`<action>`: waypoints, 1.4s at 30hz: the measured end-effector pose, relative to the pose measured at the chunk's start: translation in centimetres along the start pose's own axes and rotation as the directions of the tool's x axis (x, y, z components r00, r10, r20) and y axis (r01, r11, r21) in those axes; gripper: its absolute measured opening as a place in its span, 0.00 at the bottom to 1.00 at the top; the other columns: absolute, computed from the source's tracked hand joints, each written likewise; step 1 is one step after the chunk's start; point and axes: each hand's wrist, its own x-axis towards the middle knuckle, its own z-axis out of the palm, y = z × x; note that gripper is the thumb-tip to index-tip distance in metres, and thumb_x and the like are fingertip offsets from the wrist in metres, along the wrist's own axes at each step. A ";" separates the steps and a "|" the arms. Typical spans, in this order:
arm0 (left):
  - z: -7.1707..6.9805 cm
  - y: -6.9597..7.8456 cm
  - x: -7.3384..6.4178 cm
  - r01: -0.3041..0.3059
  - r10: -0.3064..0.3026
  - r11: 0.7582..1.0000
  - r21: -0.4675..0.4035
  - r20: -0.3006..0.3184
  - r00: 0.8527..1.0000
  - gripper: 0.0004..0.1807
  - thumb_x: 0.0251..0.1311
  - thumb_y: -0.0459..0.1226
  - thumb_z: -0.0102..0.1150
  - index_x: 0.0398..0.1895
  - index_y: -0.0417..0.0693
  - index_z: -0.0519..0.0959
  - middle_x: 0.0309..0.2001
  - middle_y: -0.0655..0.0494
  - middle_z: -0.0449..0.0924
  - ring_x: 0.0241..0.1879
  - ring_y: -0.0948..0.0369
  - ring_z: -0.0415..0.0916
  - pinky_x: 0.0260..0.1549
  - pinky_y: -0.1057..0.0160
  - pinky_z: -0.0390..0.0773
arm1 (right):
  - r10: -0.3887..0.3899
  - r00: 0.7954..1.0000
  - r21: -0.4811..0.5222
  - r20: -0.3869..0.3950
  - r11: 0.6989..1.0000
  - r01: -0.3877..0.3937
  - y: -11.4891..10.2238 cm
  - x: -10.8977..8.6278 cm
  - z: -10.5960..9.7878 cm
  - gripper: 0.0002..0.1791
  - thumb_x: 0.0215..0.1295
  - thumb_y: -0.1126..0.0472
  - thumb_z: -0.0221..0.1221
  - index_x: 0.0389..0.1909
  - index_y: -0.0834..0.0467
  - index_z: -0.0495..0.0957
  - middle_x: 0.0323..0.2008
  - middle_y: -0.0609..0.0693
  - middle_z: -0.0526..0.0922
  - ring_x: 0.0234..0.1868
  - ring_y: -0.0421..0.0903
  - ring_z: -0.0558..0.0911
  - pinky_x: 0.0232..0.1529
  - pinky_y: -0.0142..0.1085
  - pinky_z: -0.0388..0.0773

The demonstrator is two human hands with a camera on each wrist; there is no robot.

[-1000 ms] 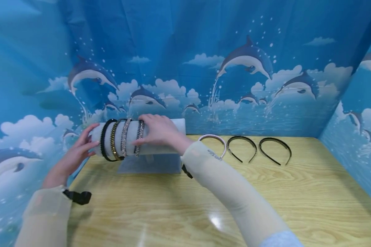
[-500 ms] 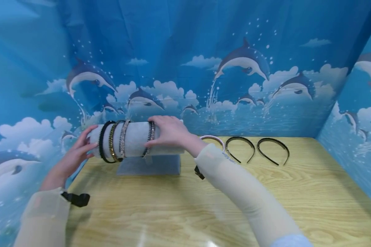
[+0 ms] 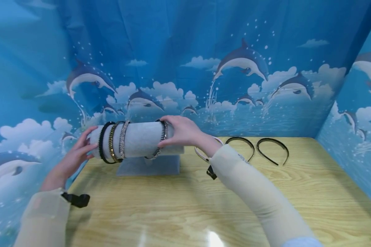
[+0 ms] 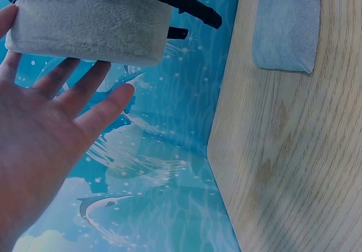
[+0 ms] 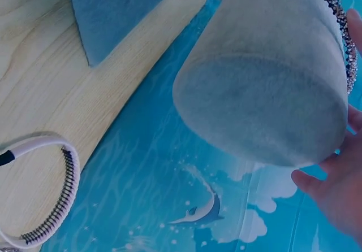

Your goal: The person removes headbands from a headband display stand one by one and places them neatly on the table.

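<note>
A grey velvety display roll [image 3: 142, 139] lies level on a stand with a flat base [image 3: 148, 168]. My left hand [image 3: 74, 156] holds its left end, thumb in front; the left wrist view shows that hand's fingers spread along the end. Around the roll's right part sits a glittery toothed headband [image 3: 156, 152], which my right hand [image 3: 182, 132] grips between thumb and fingers. Further left on the roll are a black headband [image 3: 101, 144], a gold-studded one and a sparkly silver headband [image 3: 122, 140]. In the right wrist view the roll's right end faces the camera.
On the wooden table [image 3: 179, 209], right of the stand, lie a white headband [image 5: 70, 184], partly behind my right wrist, and two dark headbands, one of them the far-right headband [image 3: 287, 151]. A blue dolphin-print backdrop [image 3: 173, 51] closes off the back and sides.
My right hand has slid the glittery headband rightward along the roll, widening the gap from the silver one. My left hand stays at the roll's left end.
</note>
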 end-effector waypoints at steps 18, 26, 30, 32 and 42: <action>0.0 -0.2 0.0 -0.004 0.003 0.999 0.033 0.006 1.000 0.33 0.76 0.43 0.41 0.77 0.72 0.41 0.62 0.64 0.57 0.53 0.71 0.65 0.50 0.52 0.63 | 0.030 1.000 0.113 -0.003 0.993 -0.029 2.7 -2.9 -1.3 0.50 0.49 0.38 0.71 0.72 0.47 0.61 0.70 0.48 0.62 0.69 0.49 0.61 0.61 0.53 0.66; -0.1 -0.3 0.0 -0.005 0.005 0.999 0.034 0.000 1.000 0.33 0.76 0.43 0.41 0.77 0.71 0.41 0.61 0.66 0.58 0.53 0.71 0.65 0.52 0.46 0.62 | 0.052 0.999 0.185 -0.014 0.982 -0.048 3.2 -3.0 -0.8 0.51 0.50 0.39 0.71 0.72 0.48 0.57 0.69 0.51 0.62 0.66 0.52 0.65 0.59 0.54 0.68; -0.2 -0.3 0.0 -0.003 0.003 0.999 0.037 0.003 1.000 0.33 0.76 0.43 0.41 0.77 0.70 0.41 0.60 0.66 0.58 0.53 0.71 0.66 0.52 0.49 0.64 | 0.032 0.999 0.194 -0.017 0.981 -0.028 3.4 -3.0 -0.4 0.52 0.51 0.40 0.71 0.73 0.49 0.56 0.71 0.49 0.59 0.68 0.51 0.62 0.61 0.54 0.65; -0.2 -0.3 0.0 -0.003 0.003 0.999 0.040 0.005 1.000 0.33 0.76 0.43 0.41 0.77 0.70 0.41 0.60 0.66 0.58 0.53 0.71 0.66 0.50 0.55 0.66 | 0.013 1.000 0.193 -0.011 0.981 -0.011 3.4 -2.9 -0.2 0.54 0.50 0.40 0.71 0.74 0.51 0.54 0.72 0.46 0.56 0.70 0.50 0.59 0.63 0.53 0.62; -0.2 -0.4 -0.1 -0.022 0.021 0.999 0.027 0.008 1.000 0.33 0.76 0.42 0.41 0.77 0.71 0.42 0.60 0.68 0.58 0.52 0.71 0.66 0.44 0.68 0.70 | 0.006 1.000 0.214 -0.003 0.977 -0.005 2.8 -1.7 0.2 0.60 0.43 0.41 0.76 0.72 0.54 0.50 0.71 0.48 0.57 0.61 0.48 0.68 0.55 0.42 0.72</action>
